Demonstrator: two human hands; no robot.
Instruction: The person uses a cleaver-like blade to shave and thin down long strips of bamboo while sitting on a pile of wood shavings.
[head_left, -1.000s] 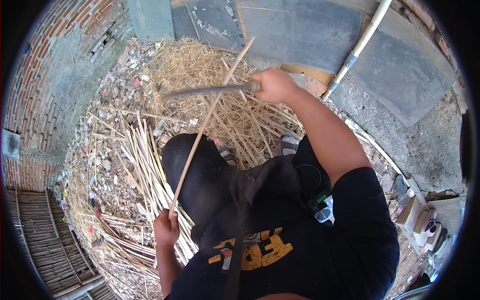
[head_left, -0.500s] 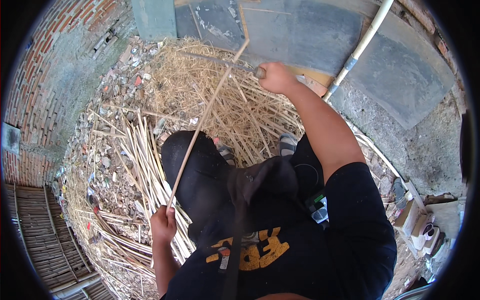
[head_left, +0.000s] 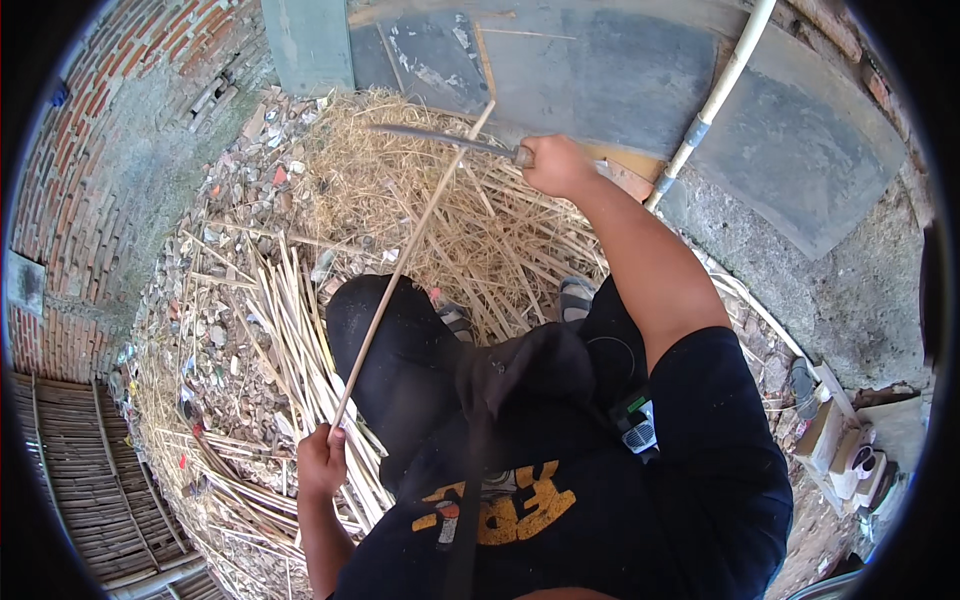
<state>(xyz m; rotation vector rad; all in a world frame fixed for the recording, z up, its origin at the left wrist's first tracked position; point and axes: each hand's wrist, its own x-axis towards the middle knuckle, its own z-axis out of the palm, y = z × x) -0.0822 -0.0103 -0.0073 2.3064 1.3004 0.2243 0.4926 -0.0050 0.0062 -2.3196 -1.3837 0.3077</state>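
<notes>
My left hand point(head_left: 321, 459) is closed round the near end of a long, thin bamboo strip point(head_left: 390, 281). The strip slants away across my left knee, its far end reaching toward the grey panels. My right hand point(head_left: 556, 166) grips the wooden handle of a long-bladed knife point(head_left: 440, 137), held out ahead of me. The blade points left and crosses the strip near its far end; whether they touch I cannot tell. Beneath them lies a heap of pale shavings point(head_left: 370, 160), with several cut strips under and beside it.
A pile of split bamboo strips point(head_left: 295, 340) lies left of my leg on rubble-strewn ground. Grey panels point(head_left: 600, 80) and a pale pipe point(head_left: 715, 105) stand ahead. A brick wall point(head_left: 80, 190) rises at left, above a bamboo slat panel point(head_left: 90, 470). Boxes point(head_left: 845, 455) sit at right.
The knife blade has swung a little and shows more of its flat side. My left hand and the near end of the strip have shifted slightly down and left.
</notes>
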